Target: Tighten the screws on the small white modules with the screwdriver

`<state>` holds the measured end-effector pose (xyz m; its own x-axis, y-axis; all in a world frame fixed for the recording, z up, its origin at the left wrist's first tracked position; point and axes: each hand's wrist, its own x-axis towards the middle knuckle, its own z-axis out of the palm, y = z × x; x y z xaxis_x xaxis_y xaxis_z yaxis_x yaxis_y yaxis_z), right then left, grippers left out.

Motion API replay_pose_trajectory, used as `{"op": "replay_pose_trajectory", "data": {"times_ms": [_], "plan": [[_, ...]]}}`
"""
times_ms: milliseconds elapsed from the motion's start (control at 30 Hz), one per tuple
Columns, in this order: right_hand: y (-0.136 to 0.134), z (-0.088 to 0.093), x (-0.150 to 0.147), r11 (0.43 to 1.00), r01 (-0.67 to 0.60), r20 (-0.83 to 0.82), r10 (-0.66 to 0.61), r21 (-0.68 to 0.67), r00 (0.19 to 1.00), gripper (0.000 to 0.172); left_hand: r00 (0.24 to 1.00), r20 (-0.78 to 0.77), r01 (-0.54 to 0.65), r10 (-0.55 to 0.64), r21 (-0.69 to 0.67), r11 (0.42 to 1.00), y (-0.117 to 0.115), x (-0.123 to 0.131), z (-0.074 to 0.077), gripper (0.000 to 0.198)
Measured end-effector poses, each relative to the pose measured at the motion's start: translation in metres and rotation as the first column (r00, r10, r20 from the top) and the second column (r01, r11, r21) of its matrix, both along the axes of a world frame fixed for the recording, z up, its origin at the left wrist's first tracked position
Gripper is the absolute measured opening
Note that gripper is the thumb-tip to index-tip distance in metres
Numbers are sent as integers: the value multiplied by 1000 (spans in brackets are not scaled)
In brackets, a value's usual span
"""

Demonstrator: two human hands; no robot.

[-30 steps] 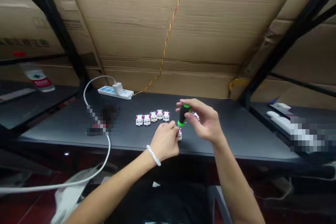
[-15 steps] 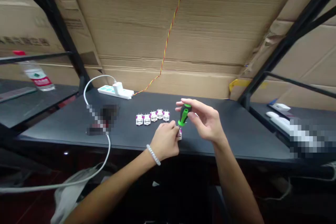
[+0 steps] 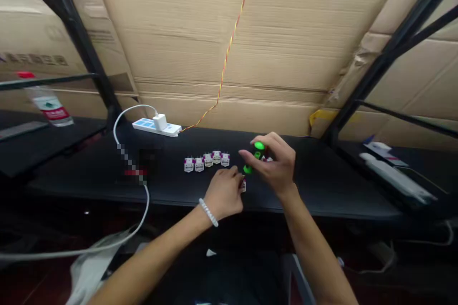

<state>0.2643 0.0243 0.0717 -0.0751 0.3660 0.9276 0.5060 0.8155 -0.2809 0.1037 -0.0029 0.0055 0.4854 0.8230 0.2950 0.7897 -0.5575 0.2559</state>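
Evidently, in the head view, the work is partway through one item: a small white-and-purple piece [image 3: 244, 185] sits near the front edge of the table [image 3: 322, 186], with a green-and-black screwdriver [image 3: 257, 154] standing over it, slightly tilted. The left hand [image 3: 224, 193] is nearly closed, its fingers curled against that piece, though the fingertips' exact hold is partly hidden. The right hand [image 3: 277, 164] has thumb and fingers closed about the screwdriver's handle; the tip is lost beside the left fingers, so whether it is seated in a screw I cannot tell. Five similar pieces [image 3: 208, 160] stand in an uneven row left of the hands, well in from the front edge, and at least one more [image 3: 265, 158] shows partly behind the right hand. Which of these are finished and which are waiting, their look does not settle. As for containers, a red-capped bottle [image 3: 53, 108] stands on a separate shelf beyond the table's left edge, its fill unclear, and below the front edge, to the left, hangs a whitish bag [image 3: 88, 267] whose contents cannot be made out.
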Motion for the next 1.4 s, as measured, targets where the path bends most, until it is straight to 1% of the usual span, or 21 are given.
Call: {"op": "replay_pose_trajectory", "data": {"times_ms": [33,67,100,133,200,233,267,300,367,433,567,633,767,867,967,1033,1067,1167,1267,1333,1400], "plan": [[1,-3,-2,1000,-20,-7,20,-15,1000,23,1000,-2,0,0,-4,1000,0,0,0,8],[2,-6,-3,996,-69,-20,68,-53,998,22,1000,-1,2,-2,-6,1000,0,0,1,9],[3,-9,-4,982,-149,-36,146,-118,989,25,1000,3,5,-5,-6,1000,0,0,1,9],[4,-12,-3,946,-251,-69,242,-203,968,33,1000,9,9,-9,-6,1000,0,1,1,10],[4,-18,0,822,-443,-141,421,-358,896,46,1000,21,15,-15,-8,1000,0,1,1,10],[3,-19,2,764,-502,-163,480,-405,862,48,1000,27,15,-15,-7,1000,0,1,1,10],[3,-20,5,723,-544,-183,520,-425,834,48,999,29,18,-17,-9,1000,0,1,1,10],[2,-21,7,697,-576,-202,547,-426,812,46,999,29,21,-21,-12,1000,0,1,1,9],[2,-20,11,676,-617,-244,570,-404,785,42,999,25,24,-24,-13,1000,0,0,1,9],[2,-19,12,686,-612,-272,549,-393,790,39,999,18,27,-26,-14,1000,1,0,1,9],[5,-16,9,755,-525,-252,461,-392,851,37,1000,10,14,-14,-18,1000,1,0,2,8],[6,-16,7,779,-499,-236,439,-379,867,36,1000,11,13,-13,-21,1000,0,0,2,8],[6,-18,5,798,-481,-230,423,-362,876,35,1000,9,14,-14,-26,1000,0,0,2,8],[1,-18,10,824,-469,-270,396,-316,878,37,1000,0,13,-13,-30,999,0,-1,3,7],[-4,-15,26,875,-446,-365,359,-189,859,41,999,20,26,-25,-41,999,1,-5,6,6],[-7,-13,42,921,-375,-430,299,-103,852,40,998,29,57,-56,-50,997,2,-9,7,7],[-7,-12,50,934,-348,-450,280,-76,848,40,997,32,78,-76,-54,996,4,-10,7,9],[-8,-8,74,958,-281,-469,225,-51,854,41,990,57,129,-126,-59,990,8,-15,6,10],[-8,-4,90,972,-236,-490,200,-12,848,42,977,154,158,-149,-45,986,12,-21,9,11],[-9,-1,98,976,-218,-500,194,11,844,43,962,235,145,-139,-10,989,18,-25,16,13],[-10,1,103,978,-207,-509,196,35,838,42,955,272,115,-119,31,993,27,-25,28,16]]}}
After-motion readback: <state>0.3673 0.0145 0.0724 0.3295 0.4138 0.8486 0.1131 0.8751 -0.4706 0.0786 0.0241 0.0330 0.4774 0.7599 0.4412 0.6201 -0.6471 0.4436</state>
